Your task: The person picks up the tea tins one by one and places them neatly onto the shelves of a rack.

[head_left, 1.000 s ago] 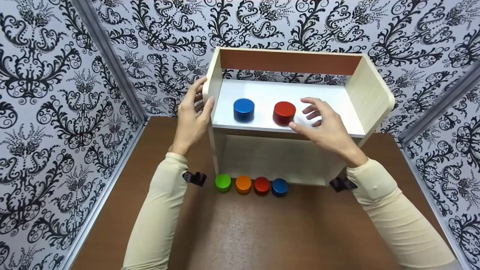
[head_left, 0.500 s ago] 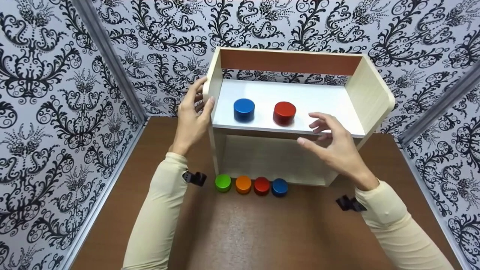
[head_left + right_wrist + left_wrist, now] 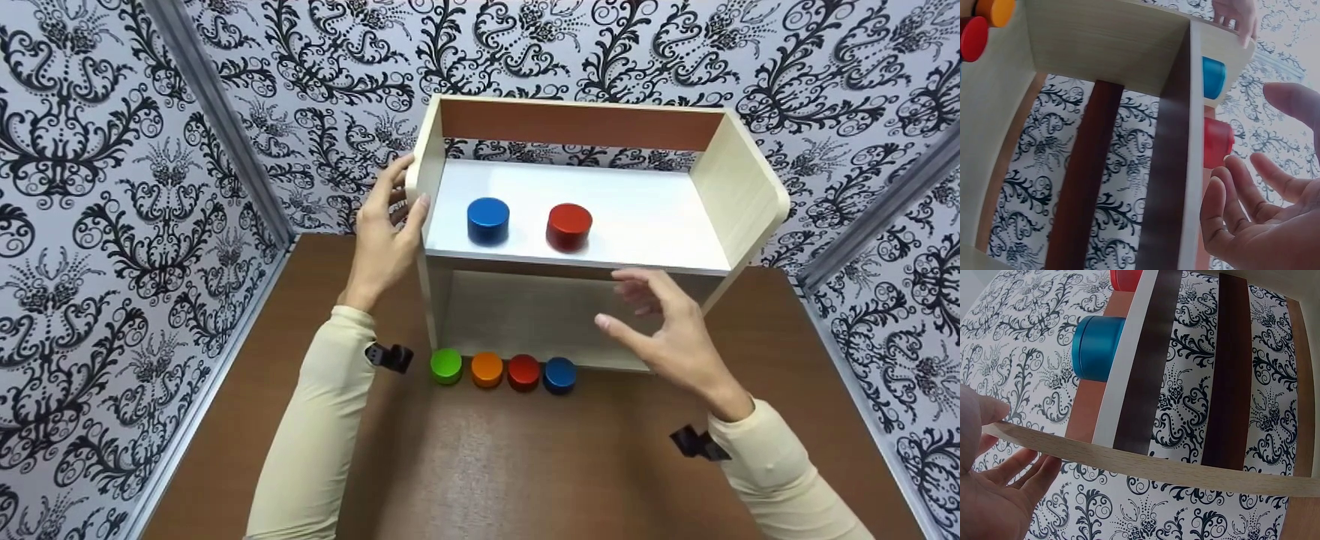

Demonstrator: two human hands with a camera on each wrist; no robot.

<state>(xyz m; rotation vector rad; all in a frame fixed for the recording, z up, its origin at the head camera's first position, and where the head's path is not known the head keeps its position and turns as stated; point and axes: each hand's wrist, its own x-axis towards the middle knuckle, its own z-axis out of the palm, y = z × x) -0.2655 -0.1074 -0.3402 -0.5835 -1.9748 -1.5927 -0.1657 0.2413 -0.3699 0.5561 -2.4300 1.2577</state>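
A small wooden shelf unit [image 3: 562, 176] with a white upper board stands at the back of the table. My left hand [image 3: 382, 240] grips its left side panel [image 3: 1145, 464], thumb on one face and fingers on the other. On the white board sit a blue round container [image 3: 487, 221] and, to its right, a red one [image 3: 568, 227]. My right hand [image 3: 671, 334] hangs in front of the lower compartment, thumb and fingers spread apart, holding nothing. From the right wrist view, its fingertips [image 3: 1230, 166] overlap the area near the red container [image 3: 1217, 142].
Along the shelf's front bottom edge stand several smaller round containers: green [image 3: 446, 366], orange [image 3: 487, 369], red [image 3: 523, 372] and blue [image 3: 559, 374]. The brown table [image 3: 480, 465] extends toward me. Patterned walls [image 3: 97, 225] close in the back and sides.
My right hand has drawn back from beside the red container on the upper board and come down in front of the lower compartment. My left hand and the containers have stayed put.
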